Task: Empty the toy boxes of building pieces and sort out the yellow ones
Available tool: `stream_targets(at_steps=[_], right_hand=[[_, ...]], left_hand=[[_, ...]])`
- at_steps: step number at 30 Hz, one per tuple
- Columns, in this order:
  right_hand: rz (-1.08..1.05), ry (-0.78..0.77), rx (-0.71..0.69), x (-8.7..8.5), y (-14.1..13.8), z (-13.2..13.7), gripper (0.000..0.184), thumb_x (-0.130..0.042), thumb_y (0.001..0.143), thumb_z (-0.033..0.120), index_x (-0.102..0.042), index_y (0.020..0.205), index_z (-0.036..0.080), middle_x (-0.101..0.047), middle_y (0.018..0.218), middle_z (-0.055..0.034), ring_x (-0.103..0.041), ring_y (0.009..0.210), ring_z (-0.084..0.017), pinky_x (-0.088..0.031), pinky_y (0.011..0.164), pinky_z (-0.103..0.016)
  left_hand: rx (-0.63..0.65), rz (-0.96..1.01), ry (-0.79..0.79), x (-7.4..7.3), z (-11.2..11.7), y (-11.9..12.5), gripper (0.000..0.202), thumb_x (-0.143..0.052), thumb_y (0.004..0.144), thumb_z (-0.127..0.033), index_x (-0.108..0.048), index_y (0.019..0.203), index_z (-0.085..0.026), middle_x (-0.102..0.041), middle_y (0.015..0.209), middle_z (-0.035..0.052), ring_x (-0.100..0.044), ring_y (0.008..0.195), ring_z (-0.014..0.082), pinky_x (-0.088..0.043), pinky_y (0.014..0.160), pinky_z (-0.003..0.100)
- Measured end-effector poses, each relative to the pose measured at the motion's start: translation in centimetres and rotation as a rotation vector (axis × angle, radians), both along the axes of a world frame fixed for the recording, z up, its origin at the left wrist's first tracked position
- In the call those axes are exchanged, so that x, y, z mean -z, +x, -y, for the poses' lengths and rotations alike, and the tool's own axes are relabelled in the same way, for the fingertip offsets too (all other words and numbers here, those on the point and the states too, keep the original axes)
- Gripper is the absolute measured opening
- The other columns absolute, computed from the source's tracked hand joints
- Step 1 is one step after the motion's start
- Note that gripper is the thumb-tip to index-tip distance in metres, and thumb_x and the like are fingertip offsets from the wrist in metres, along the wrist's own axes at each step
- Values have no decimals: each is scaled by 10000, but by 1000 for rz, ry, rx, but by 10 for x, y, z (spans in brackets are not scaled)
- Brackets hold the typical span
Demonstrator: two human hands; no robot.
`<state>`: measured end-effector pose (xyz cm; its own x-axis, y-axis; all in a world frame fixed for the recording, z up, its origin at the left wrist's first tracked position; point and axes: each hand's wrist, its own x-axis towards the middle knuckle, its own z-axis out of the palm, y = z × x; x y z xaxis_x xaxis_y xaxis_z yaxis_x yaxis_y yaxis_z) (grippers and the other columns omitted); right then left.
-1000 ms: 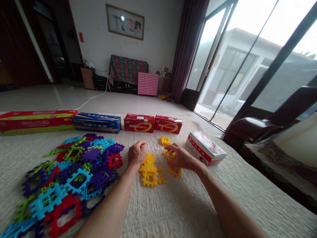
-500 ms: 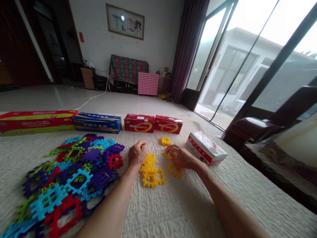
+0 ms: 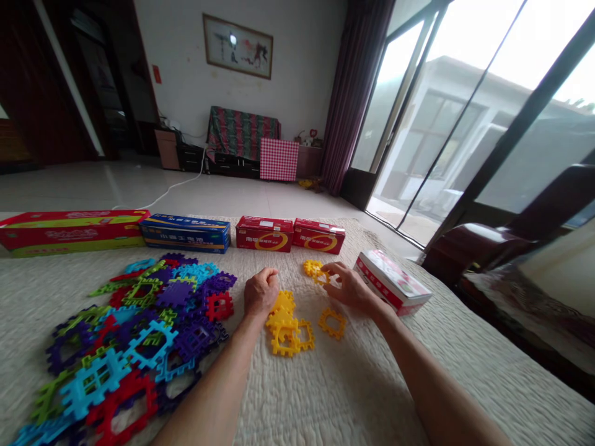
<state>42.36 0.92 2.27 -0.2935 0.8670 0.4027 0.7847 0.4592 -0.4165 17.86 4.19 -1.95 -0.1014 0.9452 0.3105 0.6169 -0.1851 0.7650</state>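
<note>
My right hand (image 3: 349, 286) pinches a yellow plastic building piece (image 3: 321, 278) with notched edges, which overlaps another yellow piece (image 3: 310, 267) lying on the quilted cloth. My left hand (image 3: 261, 291) is closed, fingers curled in; whatever it may hold is hidden. Just below it lies a small overlapping group of yellow pieces (image 3: 284, 337), some solid and some frame-shaped. A single yellow frame piece (image 3: 333, 313) rests on the cloth below my right hand. To the left spreads a large heap of purple, blue, green and red pieces (image 3: 174, 291).
Along the far edge stand a long red and green box (image 3: 74, 234), a blue box (image 3: 185, 235) and two red boxes (image 3: 264, 235). A white and red box (image 3: 394, 282) sits beyond my right hand. The quilted cloth (image 3: 297, 396) covers the surface.
My right hand has moved slightly up and right, bringing the yellow frame piece from beside the lone frame up against the far yellow piece. My left hand stays closed in about the same place.
</note>
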Motion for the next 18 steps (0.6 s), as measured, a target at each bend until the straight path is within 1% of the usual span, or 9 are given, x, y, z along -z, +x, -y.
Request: stream_targets(at_steps=[2,4,8,12,14,15,18], right_hand=[[-11,75,44,-2,-3,-12,381,-583,747,113,-624,1112,212,-659,1131,-93,-647,994,-206,-526,883,-376],[-24,106,74,-1,-6,-26,386,-571,738,90,-626,1108,184,-664,1127,-111,-643,1019,-215,-512,908,-389],[-30,73,80,6,-6,-51,368,-568,746,101,-633,1101,169,-678,1106,-114,-649,1001,-219,-508,910,-404],[-45,64,89,13,-5,-56,475,-568,700,73,-605,1152,213,-659,1139,-88,-628,1032,-218,-498,935,-422],[-60,64,103,15,-6,-52,503,-597,708,115,-580,1199,218,-626,1185,-101,-607,1071,-233,-495,938,-426],[-71,57,123,16,-7,-49,506,-616,726,163,-563,1227,216,-607,1207,-114,-596,1089,-247,-496,931,-431],[-94,-2,250,20,-17,-41,577,-635,773,344,-489,1311,197,-559,1240,-152,-575,1105,-287,-488,916,-459]], left_hand=[[4,10,3,1,-1,0,268,-520,821,-146,-737,972,-190,-765,965,60,-697,900,196,-487,807,253],[2,17,7,2,-2,0,267,-519,819,-147,-736,967,-197,-766,957,54,-699,894,190,-487,812,248],[1,33,9,4,-2,0,271,-513,819,-152,-736,965,-198,-767,940,50,-703,878,188,-494,819,252],[-4,34,15,3,-2,0,274,-514,815,-141,-740,955,-204,-767,931,43,-702,886,183,-495,843,251],[-5,35,18,2,-1,1,275,-515,812,-135,-741,956,-199,-767,933,45,-701,892,185,-494,849,253],[-5,35,18,2,-1,1,276,-515,810,-131,-741,955,-195,-767,939,48,-700,897,187,-494,851,254],[-3,30,20,1,-1,1,277,-515,809,-124,-741,953,-191,-766,964,49,-696,916,193,-493,854,258]])
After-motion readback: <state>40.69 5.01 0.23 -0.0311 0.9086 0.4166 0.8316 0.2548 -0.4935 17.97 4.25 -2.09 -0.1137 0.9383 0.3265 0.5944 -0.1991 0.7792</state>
